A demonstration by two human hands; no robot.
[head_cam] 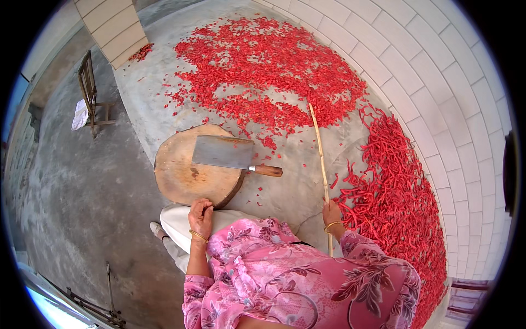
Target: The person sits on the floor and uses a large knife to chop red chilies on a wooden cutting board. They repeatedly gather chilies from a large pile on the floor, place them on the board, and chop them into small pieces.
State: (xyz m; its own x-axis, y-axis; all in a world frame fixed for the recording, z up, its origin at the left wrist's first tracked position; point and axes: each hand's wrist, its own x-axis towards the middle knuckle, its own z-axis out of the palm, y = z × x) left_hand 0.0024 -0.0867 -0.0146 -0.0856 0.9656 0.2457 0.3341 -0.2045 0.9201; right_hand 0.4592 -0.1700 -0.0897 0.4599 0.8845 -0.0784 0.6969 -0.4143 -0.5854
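Note:
My right hand [331, 214] is closed around a long, thin wooden stick [319, 144]. The stick's far tip touches the edge of a wide spread of chopped red chili peppers [263, 61] on the concrete floor. On my knee rests my left hand [200, 216], its fingers curled and holding nothing, beside the near rim of a round wooden chopping block [181, 164]. A cleaver [224, 152] lies flat across the block, its wooden handle overhanging the right side. Close to my right hand is a long heap of whole red chilies [394, 197].
A white tiled wall [423, 86] bounds the floor on the right. At the upper left stand a tiled pillar [111, 28] and a wooden chair [92, 98] with a pale cloth [80, 115] on it. A small chili pile [141, 52] lies by the pillar.

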